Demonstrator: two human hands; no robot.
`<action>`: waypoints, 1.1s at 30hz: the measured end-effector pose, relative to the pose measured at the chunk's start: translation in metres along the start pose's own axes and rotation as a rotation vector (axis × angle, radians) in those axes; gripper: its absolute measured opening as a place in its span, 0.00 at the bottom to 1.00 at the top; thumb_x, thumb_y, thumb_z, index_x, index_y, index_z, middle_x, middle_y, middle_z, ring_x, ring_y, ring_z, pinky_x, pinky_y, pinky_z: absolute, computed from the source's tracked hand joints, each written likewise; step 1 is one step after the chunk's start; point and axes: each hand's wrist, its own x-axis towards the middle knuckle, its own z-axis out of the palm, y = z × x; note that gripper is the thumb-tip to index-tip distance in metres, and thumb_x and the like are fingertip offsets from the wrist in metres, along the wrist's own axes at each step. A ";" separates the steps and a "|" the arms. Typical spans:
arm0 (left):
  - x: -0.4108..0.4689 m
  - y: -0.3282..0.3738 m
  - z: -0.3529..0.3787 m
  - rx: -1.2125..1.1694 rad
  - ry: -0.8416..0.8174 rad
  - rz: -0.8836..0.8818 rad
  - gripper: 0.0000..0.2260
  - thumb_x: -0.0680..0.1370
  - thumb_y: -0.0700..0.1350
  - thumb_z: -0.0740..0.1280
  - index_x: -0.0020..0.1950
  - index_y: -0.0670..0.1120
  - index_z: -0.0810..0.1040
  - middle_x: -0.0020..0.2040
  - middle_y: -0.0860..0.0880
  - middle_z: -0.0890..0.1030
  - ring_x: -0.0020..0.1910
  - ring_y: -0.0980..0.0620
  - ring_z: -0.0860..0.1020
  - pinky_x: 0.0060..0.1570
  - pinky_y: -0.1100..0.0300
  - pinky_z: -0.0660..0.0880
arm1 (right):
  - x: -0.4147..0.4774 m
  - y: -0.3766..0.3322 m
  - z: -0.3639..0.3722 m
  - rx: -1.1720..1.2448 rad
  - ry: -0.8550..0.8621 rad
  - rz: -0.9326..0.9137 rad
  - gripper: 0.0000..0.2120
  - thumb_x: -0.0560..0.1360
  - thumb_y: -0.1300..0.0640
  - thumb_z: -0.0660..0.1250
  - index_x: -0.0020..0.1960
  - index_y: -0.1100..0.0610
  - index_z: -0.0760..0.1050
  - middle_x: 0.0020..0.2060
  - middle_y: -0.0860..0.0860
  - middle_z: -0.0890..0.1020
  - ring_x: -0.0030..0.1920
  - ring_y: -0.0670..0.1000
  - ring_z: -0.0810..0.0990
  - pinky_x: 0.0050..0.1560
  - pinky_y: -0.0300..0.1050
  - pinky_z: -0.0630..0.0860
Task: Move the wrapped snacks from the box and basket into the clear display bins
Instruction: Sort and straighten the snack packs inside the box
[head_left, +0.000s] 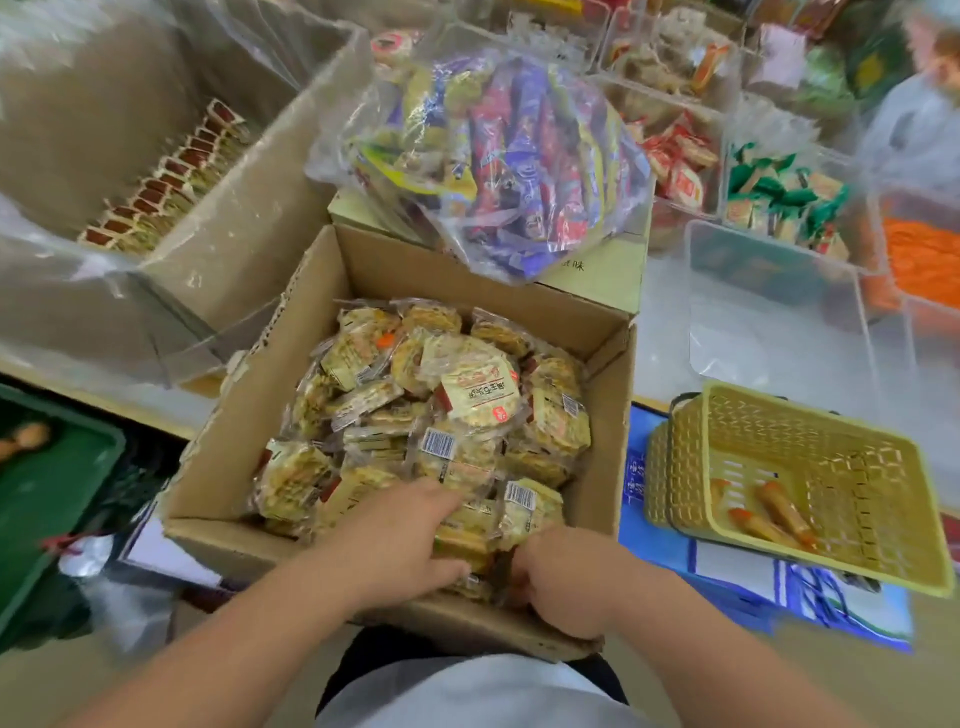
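An open cardboard box (605, 395) in front of me is filled with several round, clear-wrapped yellow snacks (467, 395). Both hands are inside its near edge. My left hand (400, 535) lies on the snacks with thumb and fingers closing around a few of them. My right hand (561, 577) has its fingers curled down into the pile, gripping snacks at the near right corner. A yellow plastic basket (810, 431) to the right holds three orange-tipped wrapped sticks (774, 514). An empty clear display bin (779, 291) stands beyond the basket.
A clear bag of purple and red snack sticks (509, 156) lies on a closed carton behind the box. A big lined carton (249, 218) with brown packets sits at far left. Filled clear bins (680, 156) line the back right. A green crate (47, 467) is at left.
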 end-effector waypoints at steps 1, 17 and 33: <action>0.005 -0.001 0.000 0.010 -0.024 0.008 0.32 0.75 0.66 0.69 0.76 0.56 0.68 0.67 0.56 0.74 0.64 0.53 0.74 0.63 0.55 0.74 | 0.004 -0.004 0.002 -0.004 0.011 0.051 0.11 0.80 0.60 0.58 0.54 0.58 0.79 0.48 0.57 0.81 0.48 0.59 0.80 0.46 0.52 0.80; 0.022 -0.021 0.011 0.023 -0.196 0.083 0.13 0.76 0.53 0.72 0.59 0.52 0.77 0.55 0.52 0.78 0.49 0.51 0.74 0.45 0.57 0.71 | 0.028 -0.019 0.024 -0.247 0.115 0.171 0.18 0.81 0.54 0.62 0.70 0.54 0.70 0.66 0.54 0.74 0.66 0.58 0.71 0.61 0.55 0.73; -0.071 -0.094 -0.044 -0.630 0.345 -0.295 0.11 0.68 0.54 0.74 0.48 0.57 0.78 0.38 0.52 0.83 0.35 0.54 0.80 0.35 0.53 0.75 | 0.028 -0.022 0.008 -0.116 0.194 0.168 0.06 0.78 0.55 0.65 0.53 0.48 0.71 0.45 0.48 0.79 0.46 0.55 0.79 0.43 0.49 0.76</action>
